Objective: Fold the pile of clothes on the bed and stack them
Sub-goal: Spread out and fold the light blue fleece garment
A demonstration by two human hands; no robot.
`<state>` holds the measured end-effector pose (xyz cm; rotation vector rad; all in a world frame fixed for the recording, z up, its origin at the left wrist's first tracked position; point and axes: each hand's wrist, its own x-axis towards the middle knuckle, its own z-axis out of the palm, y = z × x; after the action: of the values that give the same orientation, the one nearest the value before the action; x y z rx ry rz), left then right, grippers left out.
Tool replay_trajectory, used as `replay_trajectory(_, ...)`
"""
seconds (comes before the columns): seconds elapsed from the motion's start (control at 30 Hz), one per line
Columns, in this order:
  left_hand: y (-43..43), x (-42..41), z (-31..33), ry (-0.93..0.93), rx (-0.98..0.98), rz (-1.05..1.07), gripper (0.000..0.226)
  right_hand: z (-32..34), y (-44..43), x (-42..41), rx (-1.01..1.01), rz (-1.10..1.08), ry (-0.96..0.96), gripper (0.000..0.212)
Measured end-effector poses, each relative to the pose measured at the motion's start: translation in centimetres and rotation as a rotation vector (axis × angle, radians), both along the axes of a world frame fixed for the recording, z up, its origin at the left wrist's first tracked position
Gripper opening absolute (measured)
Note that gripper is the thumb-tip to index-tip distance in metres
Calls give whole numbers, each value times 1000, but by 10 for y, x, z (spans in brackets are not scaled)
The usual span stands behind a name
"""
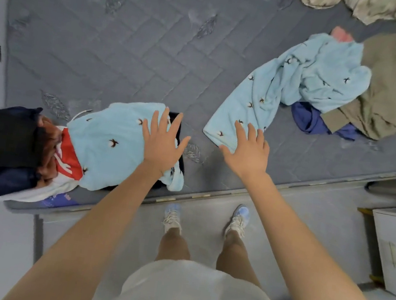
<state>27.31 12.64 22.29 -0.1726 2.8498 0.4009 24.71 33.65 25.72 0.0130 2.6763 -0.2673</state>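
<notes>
bedroom, bed (130,44) w/ clothes (314,72)

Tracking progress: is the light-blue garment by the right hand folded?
Unfolded: the light-blue garment lies crumpled and strung out across the mattress.

Both arms reach out in front of the body. The left arm (93,224) is bare and almost straight. The left hand (163,142) is flat, palm down, with its fingers (161,118) straight and spread wide and the thumb sticking out to the side. The right arm (308,230) is bare and long too. The right hand (248,149) is also flat and palm down, with its fingers close together and the thumb out. The two hands are side by side with a gap between them. Below, two bare legs (172,243) stand a little apart.
</notes>
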Motion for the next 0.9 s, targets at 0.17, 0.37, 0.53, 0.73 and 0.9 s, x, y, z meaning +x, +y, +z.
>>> replay_trajectory(0.17, 75, -18, 16, 14, -9, 2, 66, 9, 78, -21, -4, -3, 11, 72)
replay_trajectory(0.37, 158, -27, 29, 57, -12, 71, 68, 22, 153, -33, -13, 40, -16, 71)
replay_trajectory(0.53, 211, -39, 40, 65, 16, 89, 67, 35, 209, -45, 23, 54, -24, 71)
replay_trajectory(0.73, 245, -56, 45, 69, 9, 42, 66, 41, 250, -58, 72, 36, -16, 71)
replay_trajectory(0.9, 252, -75, 46, 58, -33, -37, 66, 43, 262, -67, 78, -5, 8, 72)
